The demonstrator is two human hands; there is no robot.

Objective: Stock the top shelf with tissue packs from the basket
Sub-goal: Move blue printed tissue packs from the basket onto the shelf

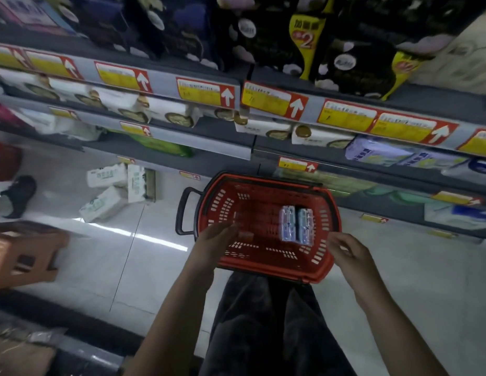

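Both hands empty, grips open: left hand (219, 237) over red basket (266, 263) rim, right hand (347, 249) beside it. Two tissue packs (296, 225) seen inside.

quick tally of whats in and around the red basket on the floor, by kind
red basket: 1
tissue packs in the basket: 2
white packs loose on the floor: 3
hands over the basket: 2, left hand and right hand, both empty
total: 8

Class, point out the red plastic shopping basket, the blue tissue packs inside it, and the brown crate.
Red plastic shopping basket (322, 210): head view, right side wall.
Blue tissue packs (296, 225): head view, middle of the pair.
Brown crate (22, 253): head view, top face.
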